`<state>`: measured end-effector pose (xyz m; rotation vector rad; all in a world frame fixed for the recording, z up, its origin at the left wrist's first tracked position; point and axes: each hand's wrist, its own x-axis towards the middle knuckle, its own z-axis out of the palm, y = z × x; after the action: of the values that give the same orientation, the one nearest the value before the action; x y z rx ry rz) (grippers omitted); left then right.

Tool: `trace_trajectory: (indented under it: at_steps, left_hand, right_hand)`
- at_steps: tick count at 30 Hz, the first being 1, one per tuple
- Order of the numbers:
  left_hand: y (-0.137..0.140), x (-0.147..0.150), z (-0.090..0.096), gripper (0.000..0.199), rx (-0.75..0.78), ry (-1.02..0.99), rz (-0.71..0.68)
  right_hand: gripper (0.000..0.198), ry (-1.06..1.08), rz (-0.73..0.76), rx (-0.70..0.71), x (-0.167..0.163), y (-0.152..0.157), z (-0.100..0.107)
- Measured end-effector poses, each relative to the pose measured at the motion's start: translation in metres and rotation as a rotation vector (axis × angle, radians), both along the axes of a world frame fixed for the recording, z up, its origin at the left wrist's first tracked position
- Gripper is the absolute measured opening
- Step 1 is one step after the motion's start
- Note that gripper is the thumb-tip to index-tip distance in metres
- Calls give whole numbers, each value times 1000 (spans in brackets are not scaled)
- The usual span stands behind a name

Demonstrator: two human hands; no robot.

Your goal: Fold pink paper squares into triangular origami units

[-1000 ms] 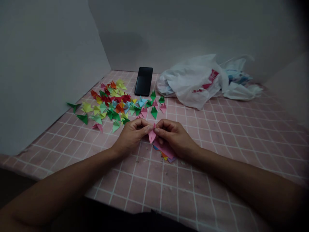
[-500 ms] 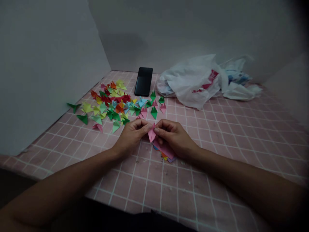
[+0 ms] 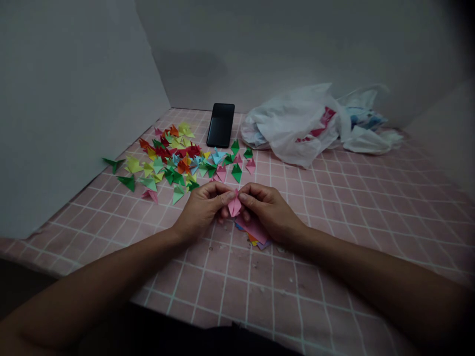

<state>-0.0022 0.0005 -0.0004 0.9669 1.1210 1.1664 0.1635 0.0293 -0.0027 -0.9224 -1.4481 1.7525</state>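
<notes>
Between my two hands is a small folded piece of pink origami paper, its pointed top pinched at the fingertips. My left hand is closed on its left side, thumb on the near face. Closed on the right side, my right hand has its thumb and forefinger at the upper edge. Under and beside my right hand lies a stack of coloured paper squares, pink on top, with blue, orange, yellow and purple corners showing. Beyond my left hand spreads a pile of folded paper cranes in several colours.
A black smartphone leans upright near the back wall. To its right sits a crumpled white plastic bag with red print. The table has a pink checked cloth. A pale wall borders the left side.
The folded pink paper has turned slightly and looks a little wider between my fingertips. My left fingers have curled lower behind it. Everything else stays where it was.
</notes>
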Motion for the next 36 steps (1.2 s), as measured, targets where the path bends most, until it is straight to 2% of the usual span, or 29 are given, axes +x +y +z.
trace_trajectory:
  at_steps: [3, 12, 17, 23, 28, 36]
  left_hand:
    - [0, 1, -1, 26, 0, -24, 21]
    - [-2, 1, 2, 30, -53, -81, -41]
    - [-2, 0, 5, 28, 19, 71, -20]
    - [-2, -2, 9, 22, 121, 276, 5]
    - [-2, 1, 11, 12, 152, 318, -27]
    - [-5, 3, 3, 19, 207, 372, -76]
  right_hand:
    - [23, 4, -3, 5, -1, -1, -1]
    - [25, -10, -4, 36, -2, -1, 0]
    - [23, -120, -12, 178, 0, -2, 0]
    - [20, -241, -53, 456, 0, -4, 1]
    - [20, -298, -85, 509, 1, -5, -1]
    - [20, -324, -82, 584, -1, -6, 0]
